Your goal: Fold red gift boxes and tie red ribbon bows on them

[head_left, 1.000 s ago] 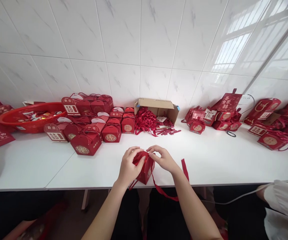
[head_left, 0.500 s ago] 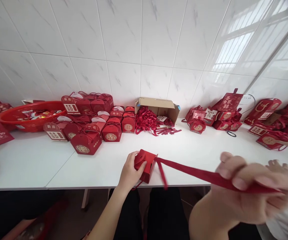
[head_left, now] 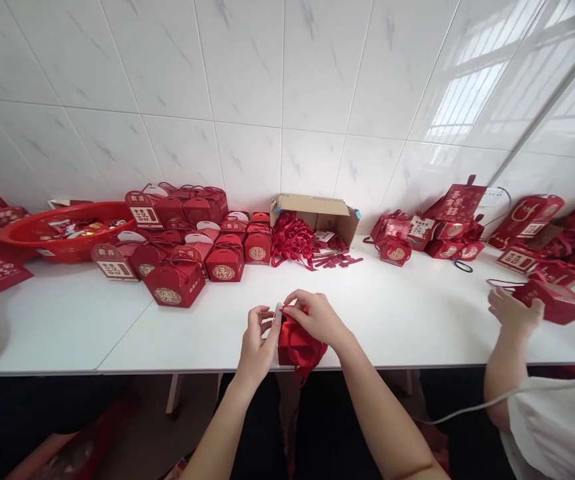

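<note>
A small red gift box (head_left: pixel 291 352) sits at the table's front edge between my two hands. My left hand (head_left: pixel 260 343) grips its left side, the thumb pressed against an upright flap. At the top of the box, the bent fingers of my right hand (head_left: pixel 320 321) hold the same flap edge. Dark red ribbon (head_left: pixel 308 365) lies bunched over the right side of the box and dangles past the table edge. My fingers hide part of the box top.
Closed red gift boxes (head_left: pixel 174 283) stand grouped at left, beside a red basin (head_left: pixel 62 250) of small packets. A cardboard box (head_left: pixel 317 202) with red ribbons lies against the wall. At right, a co-worker's hand (head_left: pixel 514 310) touches another red box (head_left: pixel 554 300).
My right hand has swung in from the far right to the box, and the stretched ribbon now hangs bunched over it. The co-worker's red box has come nearer the table's front.
</note>
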{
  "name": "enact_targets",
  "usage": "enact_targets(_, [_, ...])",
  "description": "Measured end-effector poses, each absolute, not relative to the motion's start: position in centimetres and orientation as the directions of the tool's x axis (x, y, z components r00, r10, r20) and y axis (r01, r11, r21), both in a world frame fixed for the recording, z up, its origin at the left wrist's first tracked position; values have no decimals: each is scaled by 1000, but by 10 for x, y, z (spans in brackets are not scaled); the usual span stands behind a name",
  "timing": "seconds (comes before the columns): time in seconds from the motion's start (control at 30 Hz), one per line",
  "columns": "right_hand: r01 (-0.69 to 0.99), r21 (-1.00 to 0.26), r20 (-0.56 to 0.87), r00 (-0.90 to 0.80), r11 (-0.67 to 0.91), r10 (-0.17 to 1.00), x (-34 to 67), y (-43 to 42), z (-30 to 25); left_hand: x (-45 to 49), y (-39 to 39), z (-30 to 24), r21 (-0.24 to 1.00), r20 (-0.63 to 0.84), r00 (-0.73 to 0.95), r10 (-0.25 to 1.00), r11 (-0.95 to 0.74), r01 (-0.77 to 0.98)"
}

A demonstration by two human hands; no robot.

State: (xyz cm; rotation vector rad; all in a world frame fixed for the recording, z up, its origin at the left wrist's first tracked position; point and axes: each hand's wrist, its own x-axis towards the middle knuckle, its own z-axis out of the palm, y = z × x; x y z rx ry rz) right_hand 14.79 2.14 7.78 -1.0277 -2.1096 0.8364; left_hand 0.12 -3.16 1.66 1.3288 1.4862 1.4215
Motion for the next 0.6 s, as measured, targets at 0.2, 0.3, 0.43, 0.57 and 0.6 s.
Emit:
enact_targets(0.2, [441, -750, 229, -527, 494, 818, 146, 19, 77, 2, -34, 19, 978, 158, -239, 958, -118, 172])
enact_targets(0.3, [461, -742, 214, -526, 487, 823, 145, 20, 75, 3, -37, 22, 982, 148, -225, 963, -116, 151])
enact_targets(0.43, [448, -748, 213, -536, 489, 817, 142, 20, 71, 2, -38, 25, 983, 130, -200, 971, -101, 151])
enact_targets(0.57, [430, -768, 204, -539, 475, 817, 140, 20, 69, -1, -32, 26, 984, 100, -155, 983, -74, 161])
enact_targets(0.6, [421, -775, 202, -542, 472, 816, 140, 20, 69, -1, -29, 26, 982, 106, -147, 983, -80, 174])
